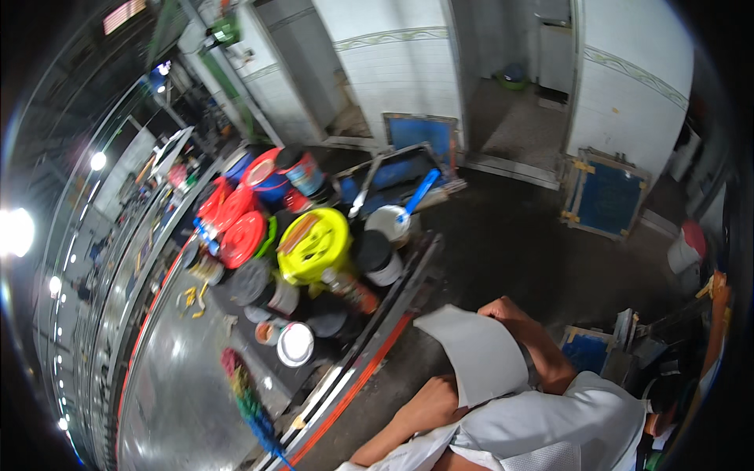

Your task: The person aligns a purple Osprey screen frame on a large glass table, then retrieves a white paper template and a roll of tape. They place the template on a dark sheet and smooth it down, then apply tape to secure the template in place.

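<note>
While a grey sheet (pixel 479 353) is held low in the frame, the right hand (pixel 506 310) grips its upper edge. The left hand (pixel 432 404) is hidden behind the sheet; its fingers cannot be judged.

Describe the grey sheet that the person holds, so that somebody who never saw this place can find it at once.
Start at the long table crowded with paint buckets, then look to its right, at the lower middle of the picture. There both hands, left hand and right hand, hold the grey sheet close to the body. It is flat, plain and pale, with one curved edge, unlike the blue framed screens nearby.
</note>
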`<control>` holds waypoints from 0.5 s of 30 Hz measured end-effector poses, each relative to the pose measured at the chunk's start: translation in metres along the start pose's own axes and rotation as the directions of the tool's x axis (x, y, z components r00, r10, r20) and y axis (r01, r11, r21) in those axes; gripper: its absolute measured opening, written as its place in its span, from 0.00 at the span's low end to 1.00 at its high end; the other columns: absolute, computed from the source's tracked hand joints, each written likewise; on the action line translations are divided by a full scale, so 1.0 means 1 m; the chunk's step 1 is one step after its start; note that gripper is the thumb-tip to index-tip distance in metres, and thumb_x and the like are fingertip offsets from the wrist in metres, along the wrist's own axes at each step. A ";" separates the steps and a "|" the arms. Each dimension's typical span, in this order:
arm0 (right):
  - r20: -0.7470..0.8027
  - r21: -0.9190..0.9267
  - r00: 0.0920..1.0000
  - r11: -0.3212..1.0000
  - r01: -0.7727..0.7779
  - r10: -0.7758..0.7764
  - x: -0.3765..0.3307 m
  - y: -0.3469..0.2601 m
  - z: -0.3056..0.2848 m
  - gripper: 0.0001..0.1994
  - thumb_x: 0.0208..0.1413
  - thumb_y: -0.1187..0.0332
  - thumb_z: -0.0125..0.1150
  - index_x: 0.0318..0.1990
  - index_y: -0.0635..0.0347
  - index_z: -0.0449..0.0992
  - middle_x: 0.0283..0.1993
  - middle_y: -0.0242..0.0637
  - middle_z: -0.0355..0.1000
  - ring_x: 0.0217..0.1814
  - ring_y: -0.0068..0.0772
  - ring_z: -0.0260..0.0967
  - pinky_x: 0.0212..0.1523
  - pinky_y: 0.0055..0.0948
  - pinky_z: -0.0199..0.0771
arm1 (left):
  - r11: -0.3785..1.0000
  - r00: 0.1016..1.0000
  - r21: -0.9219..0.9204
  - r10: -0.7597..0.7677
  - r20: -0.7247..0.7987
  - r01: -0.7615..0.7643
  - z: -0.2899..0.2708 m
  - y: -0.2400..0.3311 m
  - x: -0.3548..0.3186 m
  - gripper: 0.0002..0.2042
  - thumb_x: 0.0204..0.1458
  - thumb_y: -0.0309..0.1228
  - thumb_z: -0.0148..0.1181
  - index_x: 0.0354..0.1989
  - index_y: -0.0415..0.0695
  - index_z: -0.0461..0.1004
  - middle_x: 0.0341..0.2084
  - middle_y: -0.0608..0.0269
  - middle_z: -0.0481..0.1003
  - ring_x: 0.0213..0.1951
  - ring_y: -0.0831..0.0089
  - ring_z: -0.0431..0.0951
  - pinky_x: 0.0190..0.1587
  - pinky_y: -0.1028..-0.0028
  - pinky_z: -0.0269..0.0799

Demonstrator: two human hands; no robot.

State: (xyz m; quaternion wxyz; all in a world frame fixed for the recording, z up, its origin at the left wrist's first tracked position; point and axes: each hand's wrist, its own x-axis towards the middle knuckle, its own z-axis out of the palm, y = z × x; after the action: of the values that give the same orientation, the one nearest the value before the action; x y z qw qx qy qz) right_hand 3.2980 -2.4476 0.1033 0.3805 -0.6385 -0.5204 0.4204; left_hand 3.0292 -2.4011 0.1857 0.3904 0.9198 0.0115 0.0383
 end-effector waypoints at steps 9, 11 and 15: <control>-0.504 0.039 0.863 0.998 0.048 -0.022 0.008 0.146 -0.254 0.15 0.63 0.64 0.53 0.45 0.67 0.78 0.32 0.39 0.77 0.29 0.33 0.72 0.35 0.36 0.74 | 0.904 0.886 -0.238 0.407 0.223 -0.355 -0.008 -0.098 0.339 0.12 0.45 0.31 0.67 0.35 0.36 0.78 0.33 0.44 0.78 0.37 0.43 0.76 0.42 0.54 0.73; -0.651 0.177 0.740 0.982 -0.070 0.170 0.020 0.168 -0.285 0.16 0.63 0.63 0.52 0.46 0.68 0.78 0.33 0.38 0.78 0.33 0.27 0.74 0.36 0.34 0.76 | 0.927 0.878 -0.285 0.335 0.342 -0.243 -0.004 -0.127 0.399 0.12 0.52 0.34 0.66 0.39 0.39 0.79 0.33 0.46 0.78 0.39 0.45 0.76 0.40 0.54 0.70; -0.676 0.637 0.581 0.756 0.150 0.453 0.061 0.218 -0.354 0.16 0.61 0.64 0.57 0.51 0.67 0.78 0.40 0.38 0.81 0.40 0.23 0.76 0.39 0.31 0.77 | 0.894 0.920 -0.355 0.350 0.176 -0.273 -0.017 -0.210 0.513 0.12 0.58 0.37 0.63 0.43 0.42 0.80 0.31 0.45 0.79 0.35 0.43 0.79 0.37 0.56 0.73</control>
State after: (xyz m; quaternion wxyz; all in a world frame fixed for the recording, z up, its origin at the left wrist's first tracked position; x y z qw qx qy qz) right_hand 3.7096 -2.4417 0.0197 0.7227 -0.6336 -0.0575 0.2701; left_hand 3.5408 -2.2165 0.0780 0.5232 0.8308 -0.1897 -0.0069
